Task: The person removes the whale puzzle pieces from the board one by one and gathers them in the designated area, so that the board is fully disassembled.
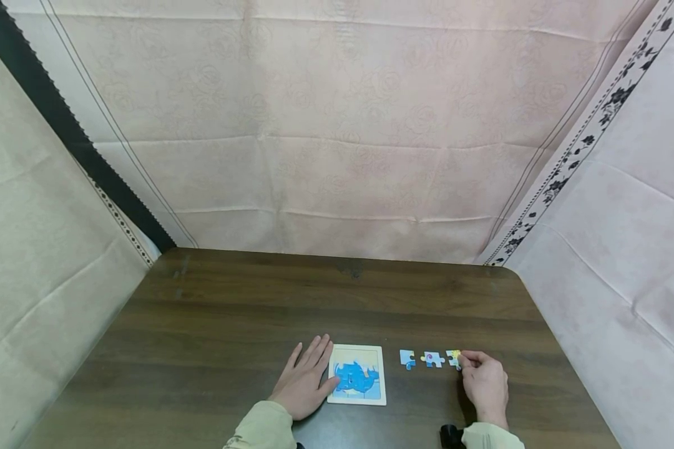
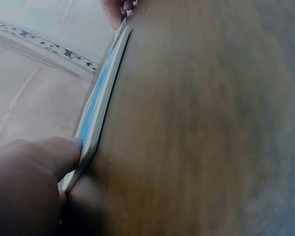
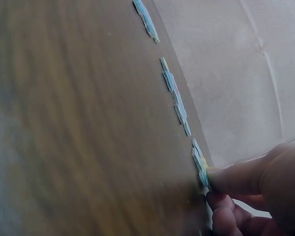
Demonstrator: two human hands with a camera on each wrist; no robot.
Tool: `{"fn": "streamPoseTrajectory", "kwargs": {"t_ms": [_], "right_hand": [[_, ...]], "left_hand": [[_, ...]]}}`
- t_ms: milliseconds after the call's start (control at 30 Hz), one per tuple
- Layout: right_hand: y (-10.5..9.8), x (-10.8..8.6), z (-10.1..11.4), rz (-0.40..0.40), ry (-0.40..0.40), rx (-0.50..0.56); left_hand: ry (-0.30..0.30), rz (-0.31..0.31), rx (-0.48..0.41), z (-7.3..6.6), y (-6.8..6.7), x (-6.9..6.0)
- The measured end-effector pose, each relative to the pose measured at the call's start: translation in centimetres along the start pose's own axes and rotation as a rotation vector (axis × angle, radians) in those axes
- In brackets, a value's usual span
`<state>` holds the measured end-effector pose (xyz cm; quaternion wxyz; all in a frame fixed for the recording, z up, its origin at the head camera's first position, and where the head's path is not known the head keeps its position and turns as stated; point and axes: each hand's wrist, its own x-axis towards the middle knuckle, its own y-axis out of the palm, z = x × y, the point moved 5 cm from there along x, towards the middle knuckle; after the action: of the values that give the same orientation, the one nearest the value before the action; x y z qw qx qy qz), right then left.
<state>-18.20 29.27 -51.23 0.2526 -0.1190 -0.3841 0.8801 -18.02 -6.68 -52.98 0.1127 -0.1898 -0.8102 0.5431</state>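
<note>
Left hand [image 1: 304,385], fingers straight, rests thumb on left edge of pale square-cornered puzzle tray [image 1: 383,386] with blue whale picture, on brown wood-grain table [image 1: 219,318]. Right hand [image 1: 486,386] pinches yellow-and-blue jigsaw piece [image 1: 452,355], right of white-and-blue jigsaw piece [image 1: 433,359] and light-blue jigsaw piece [image 1: 407,357].

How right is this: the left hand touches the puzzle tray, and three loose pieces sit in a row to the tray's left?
Wrong side: the three loose pieces sit in a row to the right of the puzzle tray, the head view shows. The left hand does touch it.
</note>
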Motion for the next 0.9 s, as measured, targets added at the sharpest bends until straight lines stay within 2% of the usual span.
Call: {"fn": "streamPoseTrajectory", "kwargs": {"t_ms": [433,633,900], "right_hand": [[-0.03,-0.08,0.00,-0.012,0.001,-0.005],[0.03,-0.02,-0.05,-0.014,0.001,-0.012],[0.07,-0.06,0.01,0.000,0.000,-0.010]], "left_hand": [[0.002,-0.006,-0.002,0.18,0.31,-0.05],[-0.013,0.014,0.013,0.11,0.28,-0.04],[0.003,-0.002,-0.011,0.38,0.47,0.05]]}}
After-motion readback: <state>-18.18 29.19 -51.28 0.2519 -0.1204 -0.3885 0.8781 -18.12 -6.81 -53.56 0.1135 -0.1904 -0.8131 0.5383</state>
